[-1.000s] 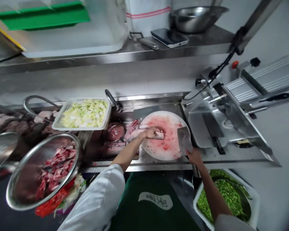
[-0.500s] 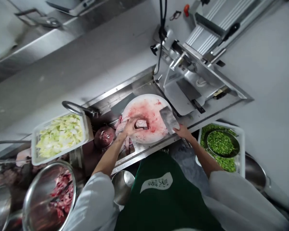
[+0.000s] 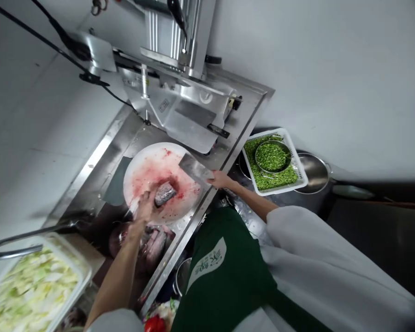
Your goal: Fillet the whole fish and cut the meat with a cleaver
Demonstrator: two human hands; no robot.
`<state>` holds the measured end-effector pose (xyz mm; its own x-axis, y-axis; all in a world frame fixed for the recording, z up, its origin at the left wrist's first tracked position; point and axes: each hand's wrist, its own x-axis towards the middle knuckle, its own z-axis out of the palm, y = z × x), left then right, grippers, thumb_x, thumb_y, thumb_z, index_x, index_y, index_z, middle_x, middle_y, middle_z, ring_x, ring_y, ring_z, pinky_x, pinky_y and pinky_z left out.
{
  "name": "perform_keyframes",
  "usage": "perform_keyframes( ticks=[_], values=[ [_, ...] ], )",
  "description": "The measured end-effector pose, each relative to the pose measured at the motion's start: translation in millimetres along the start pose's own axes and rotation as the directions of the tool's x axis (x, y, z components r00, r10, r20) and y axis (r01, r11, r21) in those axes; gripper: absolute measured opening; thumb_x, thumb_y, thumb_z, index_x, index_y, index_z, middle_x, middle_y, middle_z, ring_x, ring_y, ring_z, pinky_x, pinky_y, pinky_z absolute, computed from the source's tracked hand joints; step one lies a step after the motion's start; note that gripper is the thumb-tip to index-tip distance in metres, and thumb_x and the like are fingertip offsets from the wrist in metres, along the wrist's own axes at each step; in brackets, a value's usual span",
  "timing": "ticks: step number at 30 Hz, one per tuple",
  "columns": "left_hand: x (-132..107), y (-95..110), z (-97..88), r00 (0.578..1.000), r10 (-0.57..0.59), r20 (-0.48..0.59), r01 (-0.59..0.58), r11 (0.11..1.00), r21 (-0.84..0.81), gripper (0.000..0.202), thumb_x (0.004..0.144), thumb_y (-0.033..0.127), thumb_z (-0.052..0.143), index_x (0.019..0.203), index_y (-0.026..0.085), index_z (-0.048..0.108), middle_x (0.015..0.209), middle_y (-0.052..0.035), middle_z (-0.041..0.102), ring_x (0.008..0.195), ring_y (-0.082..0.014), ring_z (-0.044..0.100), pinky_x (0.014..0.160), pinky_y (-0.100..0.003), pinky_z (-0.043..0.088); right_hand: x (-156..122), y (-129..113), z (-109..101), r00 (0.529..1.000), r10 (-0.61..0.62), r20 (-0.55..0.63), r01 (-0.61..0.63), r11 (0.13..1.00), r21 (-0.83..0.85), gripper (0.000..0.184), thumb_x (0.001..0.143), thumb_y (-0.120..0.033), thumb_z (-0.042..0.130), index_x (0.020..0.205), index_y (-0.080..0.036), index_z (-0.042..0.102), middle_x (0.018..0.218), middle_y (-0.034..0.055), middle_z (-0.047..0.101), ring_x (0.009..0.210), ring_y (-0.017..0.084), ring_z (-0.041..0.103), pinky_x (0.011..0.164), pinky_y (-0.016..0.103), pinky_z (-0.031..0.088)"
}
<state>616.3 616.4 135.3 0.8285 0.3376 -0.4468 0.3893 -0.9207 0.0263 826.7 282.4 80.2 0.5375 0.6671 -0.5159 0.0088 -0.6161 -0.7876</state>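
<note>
A round white cutting board [image 3: 148,161], smeared red, lies on the steel counter. My left hand [image 3: 145,206] is closed on a piece of raw fish [image 3: 164,193] at the board's near edge. My right hand [image 3: 221,179] grips the handle of a cleaver [image 3: 194,168], whose blade is over the board's right side, just right of the fish. More raw fish [image 3: 156,243] lies in the sink below the board.
A metal slicing machine [image 3: 180,99] stands behind the board. A white basket of chopped greens [image 3: 270,177] holding a small steel bowl sits at right, next to a steel pot [image 3: 314,171]. A basket of chopped cabbage [image 3: 31,286] is at bottom left by a faucet [image 3: 17,242].
The view has swung right and tilted, so the bowl of meat has left the frame. My left hand shifted on the fish piece, and the cleaver stays over the board's right side.
</note>
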Motion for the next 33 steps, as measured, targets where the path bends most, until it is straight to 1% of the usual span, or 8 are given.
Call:
perform_keyframes(
  ticks=[3,7,11,15,18,23,26,33],
  values=[
    [8,42,-4.2,0.999,0.013,-0.032,-0.016,0.993,-0.12,0.089,0.079,0.041,0.079,0.161,0.03,0.047,0.141,-0.0142,0.058,0.132,-0.0401,0.054,0.112,-0.055,0.047,-8,11,2,0.995,0.094,0.019,-0.095,0.995,0.035,0.032,0.1,-0.03,0.061,0.125,-0.011,0.069,0.082,0.0067,0.077,0.052,0.019,0.066,0.048,0.025,0.051],
    [37,95,0.6,0.965,-0.043,-0.257,-0.051,0.936,-0.349,0.04,0.092,0.046,0.069,0.125,0.022,0.071,0.116,-0.0127,0.069,0.119,-0.0336,0.061,0.11,-0.049,0.047,-14,16,10,0.983,0.182,-0.018,-0.179,0.979,0.092,0.035,0.101,-0.034,0.062,0.126,-0.011,0.067,0.092,0.0117,0.079,0.051,0.018,0.064,0.047,0.027,0.051],
    [59,120,11.4,0.906,-0.204,-0.371,0.047,0.919,-0.391,0.014,0.089,0.036,0.068,0.088,0.023,0.061,0.09,-0.0076,0.067,0.103,-0.0307,0.062,0.104,-0.049,0.047,-17,13,20,0.982,0.185,-0.041,-0.179,0.977,0.12,0.034,0.101,-0.033,0.061,0.125,-0.01,0.068,0.095,0.0135,0.079,0.059,0.022,0.07,0.06,0.031,0.058],
    [60,114,16.0,0.85,-0.204,-0.485,-0.009,0.916,-0.401,0.018,0.085,0.021,0.061,0.079,0.027,0.046,0.086,-0.005,0.059,0.094,-0.0262,0.059,0.094,-0.042,0.05,-16,3,34,0.979,0.19,-0.08,-0.175,0.97,0.169,0.032,0.102,-0.034,0.061,0.123,-0.012,0.069,0.097,0.0122,0.079,0.085,0.026,0.077,0.079,0.032,0.059],
    [57,105,13.2,0.837,-0.157,-0.524,-0.059,0.926,-0.373,0.02,0.086,0.019,0.058,0.079,0.028,0.041,0.089,-0.0052,0.055,0.095,-0.0246,0.058,0.092,-0.04,0.052,-11,-9,45,0.982,0.176,-0.069,-0.154,0.957,0.245,0.028,0.103,-0.036,0.062,0.118,-0.013,0.069,0.095,0.0103,0.079,0.088,0.025,0.077,0.077,0.028,0.057],
    [58,99,6.6,0.882,-0.097,-0.461,-0.063,0.946,-0.319,0.013,0.091,0.021,0.053,0.083,0.026,0.044,0.103,-0.0099,0.054,0.107,-0.0277,0.056,0.103,-0.048,0.052,2,-26,61,0.989,0.122,-0.088,-0.092,0.953,0.289,0.024,0.103,-0.035,0.065,0.111,-0.013,0.069,0.099,0.0114,0.079,0.088,0.023,0.075,0.072,0.025,0.053],
    [64,94,6.0,0.906,-0.06,-0.418,-0.093,0.937,-0.337,0.012,0.089,0.018,0.051,0.082,0.026,0.045,0.103,-0.0103,0.051,0.105,-0.0271,0.056,0.099,-0.047,0.055,10,-32,67,0.991,0.111,-0.074,-0.082,0.944,0.32,0.025,0.103,-0.035,0.066,0.114,-0.013,0.068,0.095,0.0107,0.079,0.085,0.022,0.074,0.071,0.024,0.052],
    [75,84,16.0,0.879,-0.023,-0.476,-0.168,0.92,-0.354,0.017,0.086,0.019,0.055,0.076,0.026,0.042,0.097,-0.0079,0.046,0.095,-0.0244,0.056,0.087,-0.04,0.057,13,-36,78,0.987,0.145,-0.064,-0.111,0.92,0.377,0.027,0.101,-0.037,0.067,0.114,-0.013,0.067,0.09,0.0092,0.078,0.084,0.023,0.074,0.071,0.025,0.053]
  ],
)
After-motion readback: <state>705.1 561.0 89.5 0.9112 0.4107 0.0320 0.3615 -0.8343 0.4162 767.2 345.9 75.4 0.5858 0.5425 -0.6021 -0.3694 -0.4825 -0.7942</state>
